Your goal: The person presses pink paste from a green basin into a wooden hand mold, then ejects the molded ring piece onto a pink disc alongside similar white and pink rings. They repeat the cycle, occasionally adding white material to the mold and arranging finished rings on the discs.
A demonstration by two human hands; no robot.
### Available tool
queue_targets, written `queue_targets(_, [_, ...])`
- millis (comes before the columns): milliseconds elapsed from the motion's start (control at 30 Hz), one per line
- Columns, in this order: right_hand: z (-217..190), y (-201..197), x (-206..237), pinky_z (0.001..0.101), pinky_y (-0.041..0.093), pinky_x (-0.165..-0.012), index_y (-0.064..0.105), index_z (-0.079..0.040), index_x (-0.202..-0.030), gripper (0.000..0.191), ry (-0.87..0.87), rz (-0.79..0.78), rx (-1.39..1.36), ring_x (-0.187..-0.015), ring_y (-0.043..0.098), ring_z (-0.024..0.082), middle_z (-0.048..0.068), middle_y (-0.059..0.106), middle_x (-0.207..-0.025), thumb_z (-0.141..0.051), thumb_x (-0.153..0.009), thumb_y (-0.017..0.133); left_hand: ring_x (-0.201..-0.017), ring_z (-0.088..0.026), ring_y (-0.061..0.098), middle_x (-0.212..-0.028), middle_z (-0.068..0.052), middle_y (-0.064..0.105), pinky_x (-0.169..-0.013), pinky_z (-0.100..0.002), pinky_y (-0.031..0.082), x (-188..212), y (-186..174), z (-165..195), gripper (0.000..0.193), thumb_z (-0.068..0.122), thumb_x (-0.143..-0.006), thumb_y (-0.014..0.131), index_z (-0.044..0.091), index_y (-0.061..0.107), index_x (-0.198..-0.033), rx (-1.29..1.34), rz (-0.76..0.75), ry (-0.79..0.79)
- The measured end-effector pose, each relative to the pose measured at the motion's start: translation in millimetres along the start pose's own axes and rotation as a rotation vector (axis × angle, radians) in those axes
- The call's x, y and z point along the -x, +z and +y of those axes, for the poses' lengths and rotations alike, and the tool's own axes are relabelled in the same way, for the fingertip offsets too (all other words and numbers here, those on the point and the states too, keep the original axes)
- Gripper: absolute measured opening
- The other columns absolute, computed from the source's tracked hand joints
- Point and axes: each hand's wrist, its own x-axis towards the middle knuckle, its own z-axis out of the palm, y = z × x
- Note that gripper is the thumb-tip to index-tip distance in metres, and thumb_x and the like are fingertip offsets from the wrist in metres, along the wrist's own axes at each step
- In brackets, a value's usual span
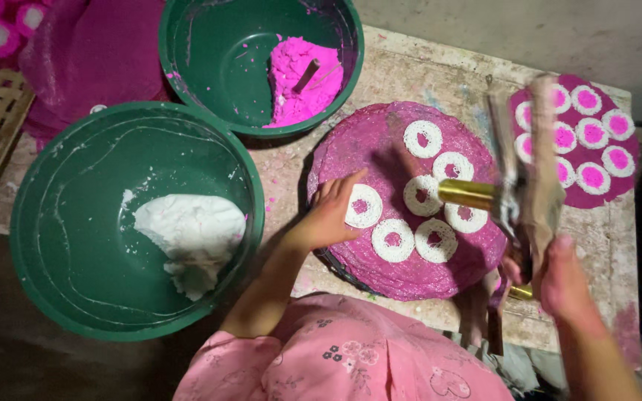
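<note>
Brass press (477, 194) hovering over pink woven mat (365, 141) at table (410, 67) centre, nozzle pointing at white dough rings (393, 240); its handles motion-blurred, shape hard to make out. Right hand (562, 278) gripping press handle, grip clamped, fingers partly hidden behind it. Left hand (332, 212) lying open on mat, fingertips touching one ring. Second mat (626, 186) with pink-centred rings sitting far right. Green basin (61, 223) holding white dough, another (209, 67) pink dough, top rim cut off.
</note>
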Motion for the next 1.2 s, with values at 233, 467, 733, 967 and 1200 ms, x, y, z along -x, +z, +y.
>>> queue_targets(233, [47.4, 26.7, 52.7, 0.0351, 0.035, -0.056, 0.052, -0.002, -0.115, 0.097, 0.023, 0.228, -0.47, -0.058, 0.04, 0.019, 0.008, 0.046, -0.07, -0.092, -0.092, 0.025, -0.139, -0.045, 0.038, -0.151, -0.02, 0.044, -0.115, -0.051, 0.031, -13.2, -0.1, -3.8, 0.114, 0.018, -0.063, 0.089, 0.014, 0.025, -0.156, -0.028, -0.026, -0.065])
queue_targets(467, [67.3, 16.0, 77.6, 0.0359, 0.034, -0.058, 0.049, -0.004, -0.114, 0.089, -0.079, 0.347, -0.537, -0.059, 0.04, 0.021, 0.009, 0.044, -0.07, -0.089, -0.097, 0.027, -0.137, -0.047, 0.039, -0.149, -0.023, 0.046, -0.115, -0.051, 0.035, -78.9, 0.6, 3.0, 0.12, 0.016, -0.063, 0.091, 0.016, 0.018, -0.159, -0.092, -0.048, -0.031])
queue_targets(733, [72.5, 23.7, 100.9, 0.035, 0.033, -0.055, 0.049, -0.004, -0.117, 0.088, -0.08, 0.483, -0.543, -0.056, 0.037, 0.019, 0.007, 0.042, -0.067, -0.086, -0.094, 0.027, -0.142, -0.046, 0.035, -0.151, -0.022, 0.043, -0.119, -0.052, 0.03, -107.3, 5.1, 22.1, 0.126, 0.028, -0.058, 0.097, 0.015, 0.019, -0.157, -0.22, -0.16, -0.053])
queue_targets(967, [60.9, 47.1, 86.6, 0.0371, 0.043, -0.056, 0.056, 0.001, -0.111, 0.079, -0.07, 0.369, -0.449, -0.063, 0.054, 0.02, 0.009, 0.061, -0.077, -0.074, -0.089, 0.049, -0.144, -0.048, 0.031, -0.157, -0.026, 0.034, -0.119, -0.051, 0.028, -101.2, -15.3, 53.6, 0.117, 0.044, -0.072, 0.09, 0.004, 0.021, -0.158, -0.431, -0.254, -0.145])
queue_targets(1200, [-102.5, 107.7, 60.4, 0.0382, 0.047, -0.063, 0.066, -0.002, -0.094, 0.063, -0.852, -0.052, 0.751, -0.073, 0.061, 0.03, 0.01, 0.061, -0.077, -0.063, -0.078, 0.073, -0.104, -0.039, 0.064, -0.105, -0.022, 0.068, -0.088, -0.048, 0.052, 1.0, -85.6, 170.5, 0.067, 0.043, -0.073, 0.071, 0.003, 0.062, -0.125, 0.074, -0.423, 0.484])
